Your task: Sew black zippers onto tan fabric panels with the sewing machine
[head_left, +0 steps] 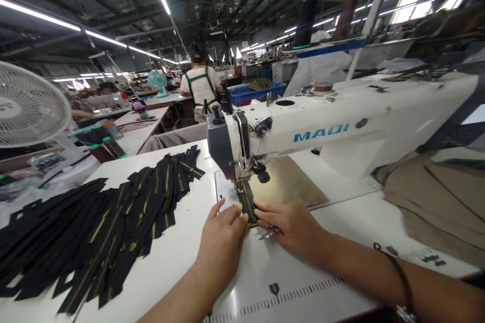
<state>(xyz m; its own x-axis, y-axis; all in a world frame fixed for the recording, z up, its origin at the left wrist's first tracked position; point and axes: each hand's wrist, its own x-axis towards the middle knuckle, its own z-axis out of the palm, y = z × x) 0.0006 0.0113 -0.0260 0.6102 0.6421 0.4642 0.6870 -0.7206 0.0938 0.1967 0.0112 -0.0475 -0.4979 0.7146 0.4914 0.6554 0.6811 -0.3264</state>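
Observation:
A short black zipper [248,203] with brass teeth lies under the presser foot of a white sewing machine [341,123]. My left hand [224,234] has its fingers drawn together at the zipper's left edge and near end. On the other side, my right hand [293,224] rests its fingertips on the right edge of the zipper. Small metal thread snips [268,233] are tucked in the right hand, blades pointing left. Part of the zipper's near end is hidden by my fingers. A heap of black zippers [125,217] with brass teeth and pulls spreads to the left.
Folded brown fabric [435,202] lies on the right of the white table [182,262]. A tan panel [290,181] sits behind the needle area. At left stand a white fan [30,106] and thread cones [113,147]. Farther back, a person [200,86] works near a blue crate [257,93].

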